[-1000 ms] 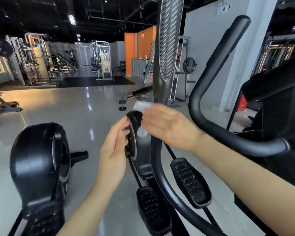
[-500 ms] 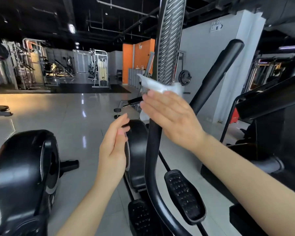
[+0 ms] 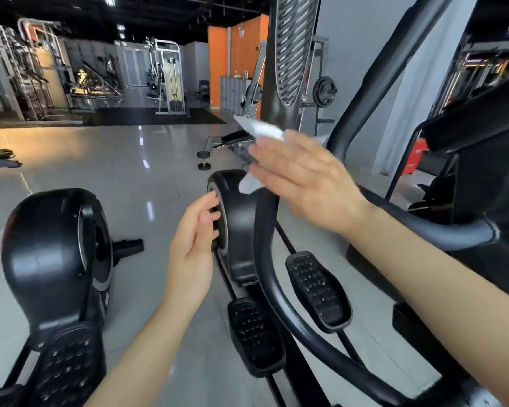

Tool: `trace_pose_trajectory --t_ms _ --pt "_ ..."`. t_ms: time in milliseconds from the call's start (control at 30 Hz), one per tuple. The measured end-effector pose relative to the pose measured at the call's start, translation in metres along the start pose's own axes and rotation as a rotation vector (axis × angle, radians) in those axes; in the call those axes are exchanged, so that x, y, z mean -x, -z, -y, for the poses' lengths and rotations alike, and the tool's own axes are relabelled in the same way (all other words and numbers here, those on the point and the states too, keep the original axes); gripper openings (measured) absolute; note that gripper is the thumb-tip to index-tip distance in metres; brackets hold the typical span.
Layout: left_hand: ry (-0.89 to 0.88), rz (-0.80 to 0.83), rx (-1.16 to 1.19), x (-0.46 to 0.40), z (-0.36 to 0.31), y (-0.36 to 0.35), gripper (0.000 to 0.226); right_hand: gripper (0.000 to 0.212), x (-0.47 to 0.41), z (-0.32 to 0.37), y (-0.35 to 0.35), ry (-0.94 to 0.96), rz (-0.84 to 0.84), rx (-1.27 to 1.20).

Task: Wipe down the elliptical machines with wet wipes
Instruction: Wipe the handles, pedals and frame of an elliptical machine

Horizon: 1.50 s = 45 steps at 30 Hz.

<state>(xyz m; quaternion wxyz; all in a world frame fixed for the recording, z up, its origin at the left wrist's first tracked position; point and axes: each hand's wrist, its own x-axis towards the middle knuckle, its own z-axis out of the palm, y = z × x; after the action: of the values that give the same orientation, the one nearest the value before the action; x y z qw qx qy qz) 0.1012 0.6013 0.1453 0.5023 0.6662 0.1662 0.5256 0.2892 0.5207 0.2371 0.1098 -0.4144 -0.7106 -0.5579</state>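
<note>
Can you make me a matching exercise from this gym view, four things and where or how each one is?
Things:
1. wet wipe
2. left hand
3. dumbbell
4. weight plate

States:
A. lying on the floor
B. pressed under the right hand
C. empty, fingers relaxed
D. hanging on a rack

Pairs: 1-B, 2-C, 3-A, 4-D

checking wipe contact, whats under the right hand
A white wet wipe sticks out above and below the right hand, against the black handlebar. The hand covers the wipe's middle, so contact there is hidden.
</note>
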Motion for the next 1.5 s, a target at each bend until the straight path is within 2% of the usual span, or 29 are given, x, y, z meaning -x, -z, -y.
trace_pose_trajectory --t_ms 67,167,233,367,500,633,700,733,800,833,867,933,1000,1100,1167,1300,1500 --pt "0.018 0.002 0.012 0.006 0.001 0.002 0.031 0.035 -0.004 -0.003 -0.004 -0.12 -0.047 -0.073" --pt "0.041 0.021 0.015 0.02 0.008 0.002 0.029 0.04 0.018 0.038 -0.02 -0.224 0.039 -0.236" --pt "0.062 0.047 -0.026 0.029 0.018 0.002 0.027 0.04 0.045 0.068 -0.029 -0.207 0.14 -0.355" --pt "0.111 0.124 -0.142 0.051 0.043 0.002 0.027 0.032 0.111 0.123 -0.041 -0.029 0.417 -0.467" --pt "0.194 0.159 -0.158 0.075 0.061 0.003 0.027 0.038 0.15 0.154 -0.023 -0.091 0.581 -0.624" --pt "0.275 0.203 -0.153 0.099 0.077 -0.003 0.026 0.035 0.191 0.169 0.016 -0.13 0.752 -0.633" --pt "0.294 0.221 -0.158 0.112 0.082 -0.006 0.022 0.035 0.206 0.177 0.04 -0.323 0.68 -0.653" --pt "0.302 0.224 -0.156 0.117 0.084 -0.007 0.019 0.04 0.205 0.181 0.051 -0.53 0.59 -0.7" --pt "0.312 0.208 -0.154 0.124 0.087 -0.008 0.02 0.048 0.189 0.185 0.062 -0.999 0.281 -0.719" --pt "0.314 0.197 -0.153 0.126 0.088 -0.008 0.02 0.047 0.174 0.184 0.059 -1.169 0.141 -0.671" --pt "0.318 0.185 -0.15 0.128 0.087 -0.009 0.019 0.043 0.156 0.183 0.052 -1.285 0.055 -0.61" --pt "0.311 0.162 -0.153 0.127 0.085 -0.01 0.021 0.033 0.116 0.185 0.029 -1.382 -0.032 -0.581" --pt "0.273 0.155 -0.179 0.123 0.082 -0.007 0.023 0.022 0.085 0.198 0.004 -1.4 -0.036 -0.709" --pt "0.233 0.144 -0.237 0.115 0.084 0.003 0.032 0.036 0.072 0.231 -0.023 -1.377 0.007 -0.816" --pt "0.233 0.13 -0.258 0.114 0.086 0.008 0.035 0.02 0.087 0.241 -0.033 -1.295 0.056 -0.735" --pt "0.298 0.201 -0.267 0.121 0.093 0.002 0.029 0.007 0.118 0.229 -0.035 -1.215 0.217 -0.53" --pt "0.32 0.396 -0.254 0.14 0.106 -0.015 0.033 0.005 0.158 0.225 0.01 -1.128 0.46 -0.4"
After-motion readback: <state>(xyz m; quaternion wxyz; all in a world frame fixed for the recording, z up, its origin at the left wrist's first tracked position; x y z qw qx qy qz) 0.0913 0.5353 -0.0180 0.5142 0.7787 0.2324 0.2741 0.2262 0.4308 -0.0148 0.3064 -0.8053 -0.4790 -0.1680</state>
